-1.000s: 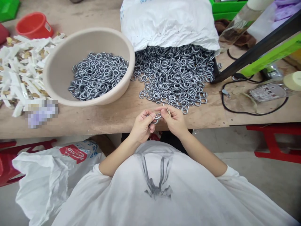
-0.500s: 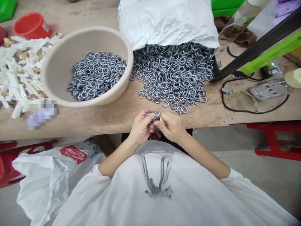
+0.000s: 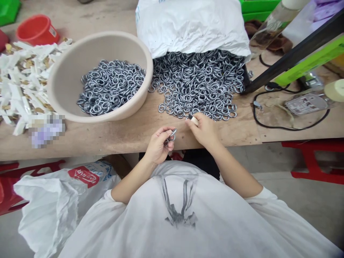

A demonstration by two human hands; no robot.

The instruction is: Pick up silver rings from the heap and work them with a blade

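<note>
Close to the table's front edge, my left hand (image 3: 158, 143) is closed, pinching several grey rings (image 3: 173, 133) between thumb and fingers. My right hand (image 3: 205, 130) grips a small tool (image 3: 194, 120) with a dark tip and a cream-coloured part; its exact kind I cannot make out. This hand is at the front edge of a heap of grey rings (image 3: 193, 86), which spills out from under a white sack (image 3: 190, 28). To the left of the heap stands a large beige basin (image 3: 61, 79) with many similar rings inside.
White and tan scraps (image 3: 18, 82) lie at the left, near a red bowl (image 3: 34, 30). A dark slanted post (image 3: 285, 53) rises at the right, beside a black cable (image 3: 290, 128) and a clear bottle (image 3: 306, 102). Red stools (image 3: 306, 157) stand below the table (image 3: 120, 138).
My right hand has moved away from my left, up and to the right, to the heap's front edge with the small tool. The left hand stays nearly in place, holding rings.
</note>
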